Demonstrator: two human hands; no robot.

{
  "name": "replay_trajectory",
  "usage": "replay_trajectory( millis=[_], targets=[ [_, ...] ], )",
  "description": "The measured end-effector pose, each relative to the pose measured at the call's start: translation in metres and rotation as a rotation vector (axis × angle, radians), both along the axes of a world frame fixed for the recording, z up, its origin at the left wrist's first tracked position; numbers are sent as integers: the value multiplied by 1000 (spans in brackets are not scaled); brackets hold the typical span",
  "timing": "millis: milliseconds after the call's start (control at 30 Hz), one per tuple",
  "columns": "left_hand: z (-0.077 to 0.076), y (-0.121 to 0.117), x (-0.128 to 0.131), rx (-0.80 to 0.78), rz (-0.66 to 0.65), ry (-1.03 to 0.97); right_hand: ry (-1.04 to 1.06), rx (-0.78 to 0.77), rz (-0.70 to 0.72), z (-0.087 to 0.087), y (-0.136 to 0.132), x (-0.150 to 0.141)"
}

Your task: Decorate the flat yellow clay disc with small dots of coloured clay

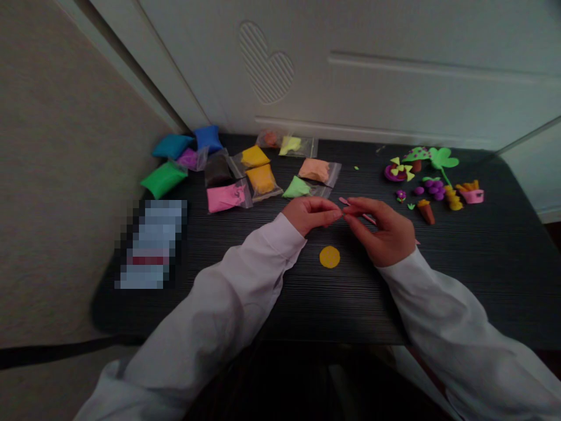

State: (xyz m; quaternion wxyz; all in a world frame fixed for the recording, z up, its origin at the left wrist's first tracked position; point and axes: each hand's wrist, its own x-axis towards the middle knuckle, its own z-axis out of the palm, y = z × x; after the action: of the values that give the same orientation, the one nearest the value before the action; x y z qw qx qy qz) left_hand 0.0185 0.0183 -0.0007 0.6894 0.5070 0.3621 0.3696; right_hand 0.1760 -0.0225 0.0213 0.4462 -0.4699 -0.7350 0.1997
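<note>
Left hand (312,215) and right hand (382,229) meet at the fingertips over the table (482,257), each with thumb and forefinger drawn together; whether they pinch something tiny, I cannot tell. Across from the left, a pixelated rectangle (153,244) lies nearest that end, with a green packet (163,179) behind it. Next come a pink packet (224,197), a black packet (218,169) and an orange packet (262,179). A light green packet (297,187) lies just beyond the left hand. Nearer the person, between the sleeves, a flat yellow disc (329,257) rests on the table. A pink tool (369,219) shows partly behind the right hand. Farther right are purple balls (435,189), a brown cone (426,213) and a pink cup (475,196) with orange sticks.
</note>
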Motion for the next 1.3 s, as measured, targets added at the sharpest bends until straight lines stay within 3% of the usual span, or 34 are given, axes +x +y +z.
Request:
replay_trajectory(
  millis=[433, 533, 633, 767, 900, 1067, 1300],
  targets=[
    [7, -2, -1, -42, -6, 85, -168, 145, 66, 1, 2, 0],
    [7, -1, -2, -68, -9, 53, -5, 16, 44, 0, 2, -2],
    [5, 0, -2, -79, 5, 27, 335, -228, 23, -1, 5, -2],
    [3, 0, -2, -84, 20, 51, 848, -627, 125, 1, 11, 0],
    [1, 0, -1, -88, 34, 19, 1077, -912, 178, 3, 14, 2],
    [2, 0, -1, -103, 43, 13, 1142, -1001, 195, 2, 13, 4],
    [4, -1, -1, -104, 39, 10, 1224, -934, 248, 3, 12, 7]
  ],
)
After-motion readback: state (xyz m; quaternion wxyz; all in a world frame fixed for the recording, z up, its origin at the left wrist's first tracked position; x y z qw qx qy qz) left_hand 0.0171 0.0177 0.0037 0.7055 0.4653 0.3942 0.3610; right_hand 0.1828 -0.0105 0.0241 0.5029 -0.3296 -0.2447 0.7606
